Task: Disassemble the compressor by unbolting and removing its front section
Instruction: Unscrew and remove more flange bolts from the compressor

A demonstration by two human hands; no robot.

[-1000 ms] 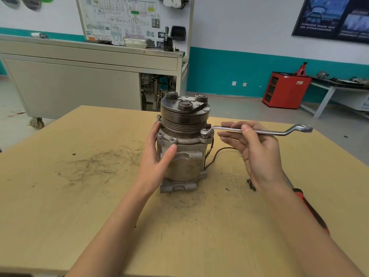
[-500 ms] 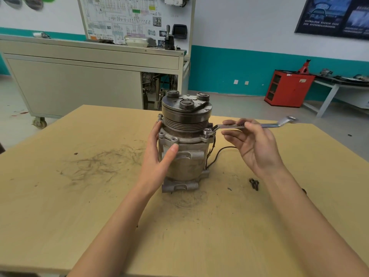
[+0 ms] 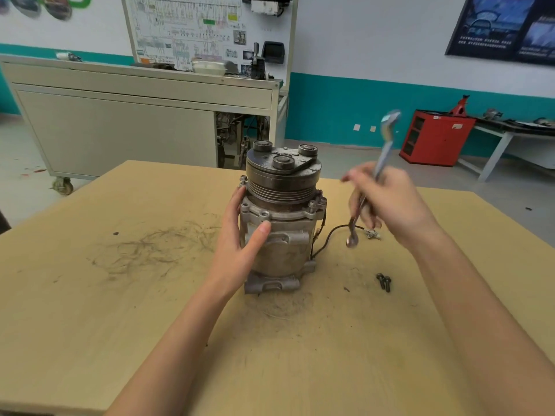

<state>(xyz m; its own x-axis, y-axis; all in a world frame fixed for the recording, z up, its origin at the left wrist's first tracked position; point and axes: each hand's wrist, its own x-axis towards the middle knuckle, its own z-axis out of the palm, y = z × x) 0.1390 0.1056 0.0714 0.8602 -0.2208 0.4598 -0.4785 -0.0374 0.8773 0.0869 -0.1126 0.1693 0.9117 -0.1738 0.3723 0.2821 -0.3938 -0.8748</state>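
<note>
The compressor (image 3: 279,223) stands upright near the middle of the bench (image 3: 120,295), pulley end on top, so I read its flange bolts as reachable from the side. The left hand (image 3: 240,232) grips the housing just under the flange, fingers round the far side and thumb laid across the front, which I take as bracing the body against turning. The right hand (image 3: 390,202) is closed round the middle of the wrench (image 3: 381,157), which is blurred and tilted steeply, one ring end low near the bench and the other high in the air, touching nothing. Two loose bolts (image 3: 383,282) lie side by side on the bench to the right of the compressor, well apart from it, so I judge the unbolting partly done; one bolt head (image 3: 312,205) is in place on the right of the flange. Half a second ago the wrench lay level with its ring end on that bolt; now it is lifted off and swung up, while the left hand has kept its hold.
</note>
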